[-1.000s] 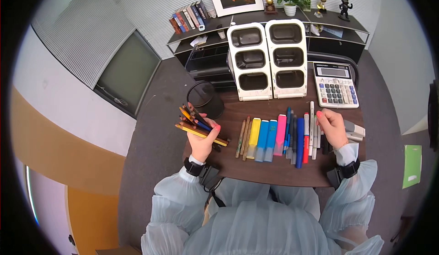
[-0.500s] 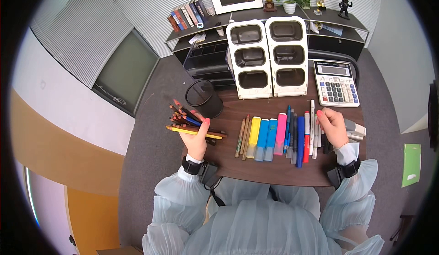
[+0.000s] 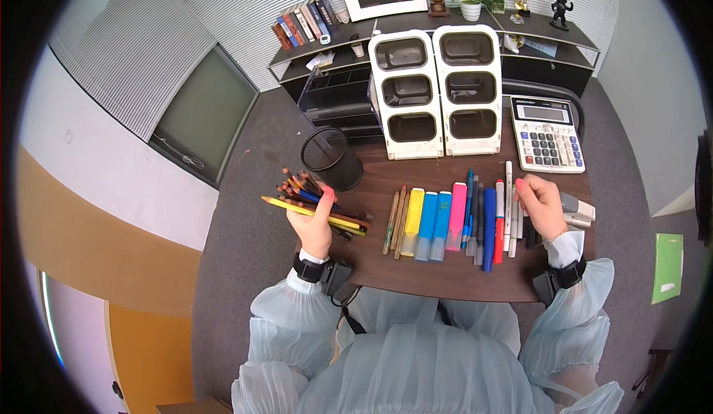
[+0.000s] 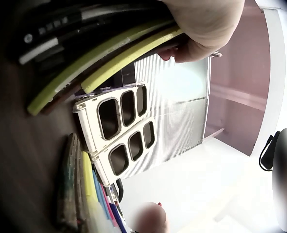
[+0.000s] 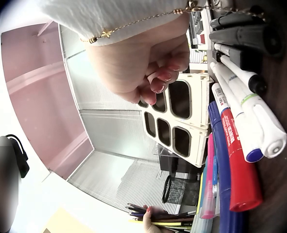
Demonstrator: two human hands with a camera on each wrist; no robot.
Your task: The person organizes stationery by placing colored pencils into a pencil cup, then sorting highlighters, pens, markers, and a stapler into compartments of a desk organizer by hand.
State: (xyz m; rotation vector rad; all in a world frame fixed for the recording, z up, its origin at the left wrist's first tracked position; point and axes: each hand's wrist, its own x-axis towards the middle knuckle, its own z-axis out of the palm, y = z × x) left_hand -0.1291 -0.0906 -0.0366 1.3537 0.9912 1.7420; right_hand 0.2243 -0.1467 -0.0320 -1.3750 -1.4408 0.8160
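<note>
In the head view my left hand (image 3: pixel 310 228) grips a bundle of coloured pencils at the table's left side. A yellow pencil (image 3: pixel 286 205) lies on top, its tip pointing left, with darker pencils fanned behind it. My right hand (image 3: pixel 544 210) hovers at the right end of a row of pens, fingers loosely curled, with nothing in them. That row runs from worn brown pencils (image 3: pixel 391 225) through a yellow highlighter (image 3: pixel 413 221), blue highlighters (image 3: pixel 426 225) and a pink highlighter (image 3: pixel 456 217) to a blue marker (image 3: pixel 488 228), a red marker (image 5: pixel 240 165) and white pens (image 5: pixel 260 116).
A black mesh pen cup (image 3: pixel 338 170) stands just behind my left hand. Behind the row rises a white organizer (image 3: pixel 438 128) with open compartments. A calculator (image 3: pixel 549 143) lies at the back right, and a grey stapler (image 3: pixel 578 207) sits beside my right hand.
My left hand has shifted slightly left and turned, with the pencils spreading in its grip. The yellow pencil now juts further out to the left. My right hand has stayed in place.
</note>
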